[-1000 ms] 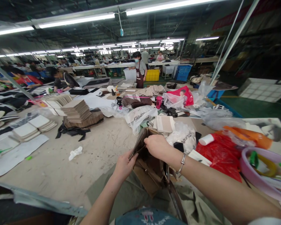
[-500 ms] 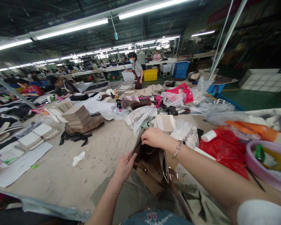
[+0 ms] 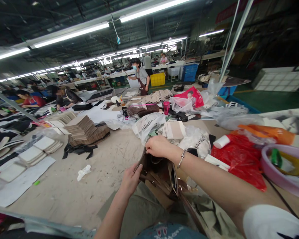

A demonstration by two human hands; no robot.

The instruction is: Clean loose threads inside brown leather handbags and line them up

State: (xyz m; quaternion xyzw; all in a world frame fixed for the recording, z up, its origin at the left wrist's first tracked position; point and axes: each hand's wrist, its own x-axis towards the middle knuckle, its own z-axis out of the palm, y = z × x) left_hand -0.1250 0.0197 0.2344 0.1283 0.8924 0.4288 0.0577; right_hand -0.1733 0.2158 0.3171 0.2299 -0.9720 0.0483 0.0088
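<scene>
A brown bag (image 3: 161, 177) stands with its mouth facing up, close in front of me at the table's near edge. My left hand (image 3: 131, 179) pinches the bag's left rim between thumb and fingers. On the same rim, a little farther off, my right hand (image 3: 158, 146) is closed over the edge, a metal bangle round its wrist. Inside, the bag is dark, and what it holds cannot be made out. Olive-grey fabric (image 3: 139, 202) lies under and beside the bag.
Stacked beige panels (image 3: 81, 127) and white pads (image 3: 27, 154) lie to the left. Beyond the bag are plastic bags (image 3: 149, 124) and a pink cup (image 3: 166, 108). At right sit a red plastic bag (image 3: 235, 159) and a purple basin (image 3: 269, 166). Several people work farther back.
Both hands have shifted slightly left along with the bag's rim, still gripping it. The view has moved a little. The standing person in the apron has changed arm position.
</scene>
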